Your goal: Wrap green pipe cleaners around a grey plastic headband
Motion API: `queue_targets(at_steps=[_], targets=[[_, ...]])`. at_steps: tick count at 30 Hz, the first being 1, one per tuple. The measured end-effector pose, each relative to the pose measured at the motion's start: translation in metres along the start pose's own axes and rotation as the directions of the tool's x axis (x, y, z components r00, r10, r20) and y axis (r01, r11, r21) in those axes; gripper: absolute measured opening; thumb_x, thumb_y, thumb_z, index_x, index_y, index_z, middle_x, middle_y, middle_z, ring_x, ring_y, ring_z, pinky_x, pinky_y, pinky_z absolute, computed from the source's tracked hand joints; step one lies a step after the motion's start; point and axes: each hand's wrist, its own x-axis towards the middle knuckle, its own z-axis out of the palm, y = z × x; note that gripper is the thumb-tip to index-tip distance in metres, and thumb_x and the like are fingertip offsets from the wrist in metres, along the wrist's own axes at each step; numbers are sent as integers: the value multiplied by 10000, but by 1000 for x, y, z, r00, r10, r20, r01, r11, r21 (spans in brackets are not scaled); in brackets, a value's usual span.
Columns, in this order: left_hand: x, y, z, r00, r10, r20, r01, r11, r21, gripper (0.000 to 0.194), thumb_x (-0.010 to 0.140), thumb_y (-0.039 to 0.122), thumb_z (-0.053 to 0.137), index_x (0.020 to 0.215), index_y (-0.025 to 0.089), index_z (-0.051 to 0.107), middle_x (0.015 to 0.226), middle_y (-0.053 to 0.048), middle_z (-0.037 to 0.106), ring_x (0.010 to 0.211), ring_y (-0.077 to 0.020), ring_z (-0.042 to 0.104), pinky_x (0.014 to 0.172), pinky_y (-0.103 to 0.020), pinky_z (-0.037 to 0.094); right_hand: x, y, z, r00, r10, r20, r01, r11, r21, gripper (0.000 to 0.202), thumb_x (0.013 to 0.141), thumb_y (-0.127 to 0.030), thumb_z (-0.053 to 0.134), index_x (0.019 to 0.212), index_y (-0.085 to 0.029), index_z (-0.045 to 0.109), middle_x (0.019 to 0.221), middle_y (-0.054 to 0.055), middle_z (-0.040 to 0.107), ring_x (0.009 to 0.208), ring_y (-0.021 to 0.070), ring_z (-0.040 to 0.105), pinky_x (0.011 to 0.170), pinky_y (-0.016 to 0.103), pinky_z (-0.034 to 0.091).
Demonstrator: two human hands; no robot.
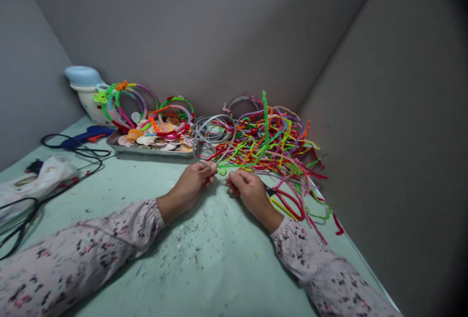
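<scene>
My left hand (pixel 199 180) is closed, thumb and fingers pinching a grey wire ring (pixel 234 136) that stands upright above them. At the same fingertips a bright green pipe cleaner (pixel 265 122) meets the ring. It runs off to the right, then bends upward in front of the pile. A short green curl (pixel 222 171) shows between the two hands. My right hand (pixel 246 188) is closed too, fingertips pressed together just right of the curl; what lies in them is hidden. Scissors (pixel 292 205) with red and yellow handles lie beside my right wrist.
Behind my hands are a heap of coloured pipe cleaners (pixel 288 136), coiled grey wire rings (pixel 210 129) and a metal tray (pixel 157 151) of shells with wrapped hoops (pixel 139 105). At left are a blue glue gun (pixel 87 135), its black cord (pixel 47 200), a plastic bag (pixel 47 175) and a blue-topped container (pixel 89 95).
</scene>
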Motion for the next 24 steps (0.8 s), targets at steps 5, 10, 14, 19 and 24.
queue_targets(at_steps=[5, 10, 14, 19, 24], targets=[[-4, -1, 1, 997, -15, 76, 15, 1000, 3, 269, 741, 339, 699, 691, 128, 540, 588, 31, 477, 497, -47, 407, 444, -163, 276, 2, 5, 2, 999, 50, -3, -50, 998, -30, 252, 774, -346, 628, 948, -165, 654, 666, -2, 620, 521, 111, 517, 484, 234, 405], [-3, -4, 1, 985, -76, 156, 71, 997, 40, 257, 765, 327, 679, 684, 130, 536, 570, 32, 474, 480, -43, 403, 452, -163, 291, 3, 4, 1, 998, 46, -43, -47, 998, -41, 212, 764, -248, 593, 960, -187, 646, 616, -26, 584, 516, 112, 508, 485, 229, 405], [-5, -3, 3, 978, -121, 170, 116, 992, 38, 252, 750, 319, 690, 675, 126, 545, 590, 21, 497, 497, -48, 435, 481, -171, 320, 1, -2, 0, 998, 23, -52, -20, 998, 62, 174, 745, -281, 629, 891, -186, 628, 653, -22, 595, 527, 105, 517, 473, 219, 389], [-6, -3, 2, 970, -124, 208, 106, 990, 97, 262, 741, 341, 694, 656, 132, 560, 567, 8, 511, 488, -64, 430, 470, -200, 292, 2, -4, -1, 997, 49, -60, -41, 991, 125, 240, 768, -414, 641, 775, -177, 599, 568, -35, 557, 467, 90, 477, 449, 218, 366], [-4, -3, -2, 942, -164, 294, 140, 985, 102, 202, 709, 300, 725, 730, 128, 623, 595, 3, 536, 507, -72, 446, 490, -210, 312, 4, 5, -2, 991, 74, -111, -53, 983, 177, 291, 757, -460, 655, 719, -179, 587, 646, -17, 599, 491, 94, 504, 447, 221, 378]])
